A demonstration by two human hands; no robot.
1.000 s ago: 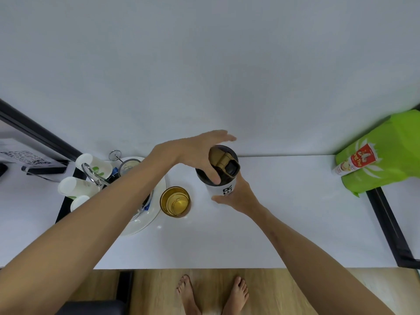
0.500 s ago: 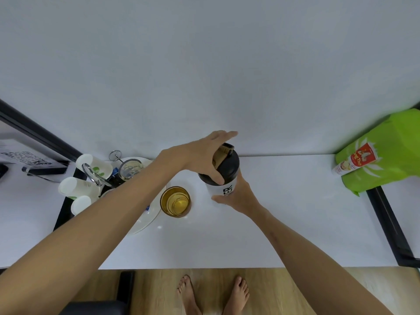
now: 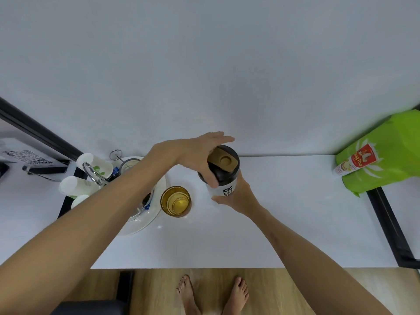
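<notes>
Since half a second ago my left hand (image 3: 193, 153) has slid back toward the left, so the tan flip cap (image 3: 221, 159) that it half covered now shows, lying flat across the black lid (image 3: 227, 176) with its round dimple facing up. The shaker bottle (image 3: 225, 189) has barely shifted: it sits at the far middle of the counter (image 3: 284, 223), close to the wall and just right of the amber glass (image 3: 176, 201). My left grip clasps the lid, thumb (image 3: 211, 178) pressed on its near-left edge and fingers reaching over the far side. My right hand (image 3: 238, 196) wraps the white body from the near right. That hand hides the base, so I cannot tell whether it rests on the counter. The bottle's long axis stands close to upright, lid up and the printed lettering facing me. To seat the lid well, I judge I should keep the right grip firm and low as the anchor. The left hand should press or turn squarely about that upright axis, and my left forearm must stay clear of the glass and the white plate (image 3: 145, 221) beneath it.
</notes>
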